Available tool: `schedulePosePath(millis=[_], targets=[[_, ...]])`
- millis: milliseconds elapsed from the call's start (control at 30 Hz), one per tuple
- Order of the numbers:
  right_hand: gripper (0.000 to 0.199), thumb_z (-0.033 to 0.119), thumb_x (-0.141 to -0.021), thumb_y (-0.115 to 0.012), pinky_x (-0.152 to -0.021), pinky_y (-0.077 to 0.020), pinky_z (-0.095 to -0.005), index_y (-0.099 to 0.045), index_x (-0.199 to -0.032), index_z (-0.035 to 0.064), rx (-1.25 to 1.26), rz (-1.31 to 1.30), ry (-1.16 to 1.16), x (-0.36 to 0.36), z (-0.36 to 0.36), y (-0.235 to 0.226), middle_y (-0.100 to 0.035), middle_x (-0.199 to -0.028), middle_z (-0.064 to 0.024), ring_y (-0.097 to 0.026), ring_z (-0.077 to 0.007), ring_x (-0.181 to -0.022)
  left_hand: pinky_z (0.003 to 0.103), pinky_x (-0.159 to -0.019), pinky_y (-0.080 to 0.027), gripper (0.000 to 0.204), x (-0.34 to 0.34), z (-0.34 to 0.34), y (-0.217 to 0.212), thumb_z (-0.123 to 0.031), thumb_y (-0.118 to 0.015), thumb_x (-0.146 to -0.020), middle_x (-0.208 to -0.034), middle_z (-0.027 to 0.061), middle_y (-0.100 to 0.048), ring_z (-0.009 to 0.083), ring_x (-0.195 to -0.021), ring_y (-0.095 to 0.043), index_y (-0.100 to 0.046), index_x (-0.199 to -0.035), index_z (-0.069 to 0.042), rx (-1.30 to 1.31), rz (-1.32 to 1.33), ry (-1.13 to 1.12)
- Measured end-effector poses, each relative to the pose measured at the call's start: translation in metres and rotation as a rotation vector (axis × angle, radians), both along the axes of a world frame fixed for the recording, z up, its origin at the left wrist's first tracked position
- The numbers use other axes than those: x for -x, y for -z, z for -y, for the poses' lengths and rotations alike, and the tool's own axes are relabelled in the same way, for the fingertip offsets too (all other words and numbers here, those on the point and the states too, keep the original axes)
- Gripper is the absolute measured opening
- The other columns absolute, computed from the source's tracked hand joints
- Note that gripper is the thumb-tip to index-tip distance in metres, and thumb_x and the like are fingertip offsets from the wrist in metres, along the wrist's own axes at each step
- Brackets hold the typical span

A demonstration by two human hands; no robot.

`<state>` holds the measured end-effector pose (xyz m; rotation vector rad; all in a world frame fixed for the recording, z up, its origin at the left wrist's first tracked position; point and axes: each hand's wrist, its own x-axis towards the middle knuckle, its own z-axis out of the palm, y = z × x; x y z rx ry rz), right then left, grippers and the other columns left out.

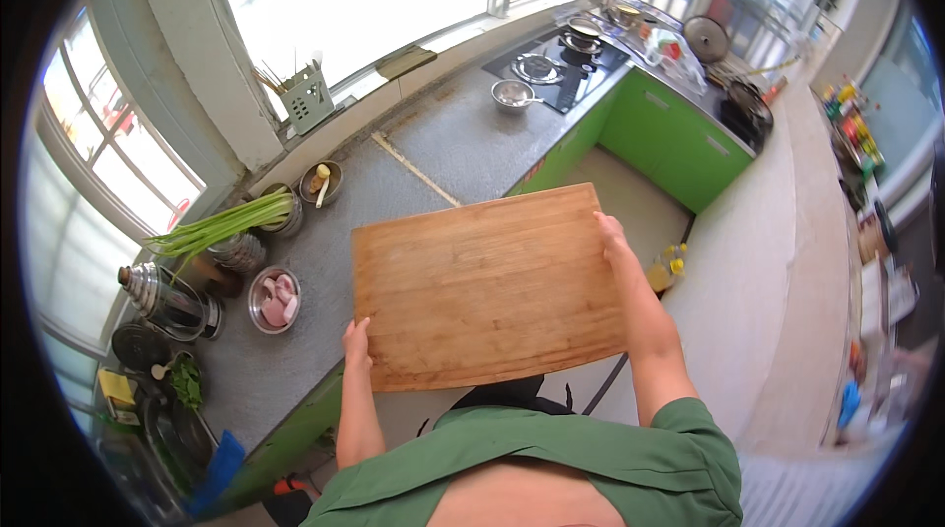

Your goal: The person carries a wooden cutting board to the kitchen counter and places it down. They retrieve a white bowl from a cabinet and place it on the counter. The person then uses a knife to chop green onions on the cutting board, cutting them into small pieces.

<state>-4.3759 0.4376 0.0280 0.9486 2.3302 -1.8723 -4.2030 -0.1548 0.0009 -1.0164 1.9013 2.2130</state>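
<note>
A large wooden cutting board (487,291) is held out in front of me, its broad face turned up toward me. My left hand (357,341) grips its left edge near the lower corner. At the right edge, close to the upper corner, my right hand (612,235) has hold of it. Behind the board, its far left part overlaps the grey countertop (325,271) in view; whether it touches the counter I cannot tell. Left of the board stands a metal bowl with pieces of raw meat (277,303). The fingers under the board are hidden.
Long green stalks (221,222) lie across metal containers at the left, near a small bowl (321,183). A sink (177,434) is at lower left. Farther off are a strainer (513,96) and a gas stove (561,64). An oil bottle (666,269) stands right of the board.
</note>
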Motion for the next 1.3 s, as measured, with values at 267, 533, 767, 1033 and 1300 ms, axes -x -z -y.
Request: schedulePosePath(millis=[267,533,767,1033,1300], targets=[[0.044,0.037,-0.089,-0.061,-0.085,-0.0501,-0.0427,-0.064,-0.119,0.0044,-0.139,0.097,-0.146,0.213,0.030,0.041,-0.063,-0.119,-0.0122,-0.060,-0.0247,-0.104,0.042,-0.092,-0.048,0.043,0.069,-0.053,0.032,-0.020,-0.057,-0.090,-0.125,0.0130,-0.059,0.0259,-0.114,-0.057,-0.054,-0.129,-0.001,-0.002,0.078,-0.304],[0.063,0.048,-0.077,-0.066,-0.105,-0.0397,-0.0422,-0.059,-0.130,0.0130,-0.114,0.146,-0.440,0.385,0.076,0.105,-0.046,-0.137,-0.0244,-0.046,-0.0377,-0.126,0.044,-0.098,-0.045,0.058,0.154,-0.067,0.053,-0.025,-0.061,-0.087,-0.135,0.0164,-0.051,0.0298,-0.121,-0.052,-0.047,-0.136,0.002,0.096,0.187,-0.604],[0.073,0.051,-0.076,-0.067,-0.109,-0.0353,-0.0445,-0.051,-0.138,0.0168,-0.335,0.249,-0.576,0.451,0.123,0.075,-0.040,-0.142,-0.0256,-0.036,-0.0387,-0.135,0.042,-0.101,-0.042,0.061,0.186,-0.081,0.056,-0.027,-0.060,-0.087,-0.138,0.0164,-0.049,0.0286,-0.125,-0.049,-0.045,-0.138,0.002,0.056,0.186,-0.721],[0.080,0.054,-0.071,-0.068,-0.106,-0.0357,-0.0499,-0.046,-0.142,0.0244,-0.541,0.304,-0.591,0.490,0.137,0.079,-0.035,-0.146,-0.0204,-0.032,-0.0391,-0.135,0.039,-0.100,-0.042,0.054,0.219,-0.111,0.036,-0.026,-0.059,-0.087,-0.133,0.0146,-0.055,0.0256,-0.121,-0.052,-0.052,-0.134,-0.001,0.138,0.207,-0.733],[0.075,0.052,-0.072,-0.066,-0.107,-0.0333,-0.0502,-0.050,-0.139,0.0227,-0.546,0.242,-0.533,0.493,0.141,0.073,-0.034,-0.144,-0.0237,-0.031,-0.0429,-0.133,0.046,-0.108,-0.034,0.066,0.244,-0.132,0.034,-0.040,-0.062,-0.084,-0.143,0.0264,-0.040,0.0384,-0.134,-0.036,-0.048,-0.141,-0.011,0.610,0.636,-0.654]])
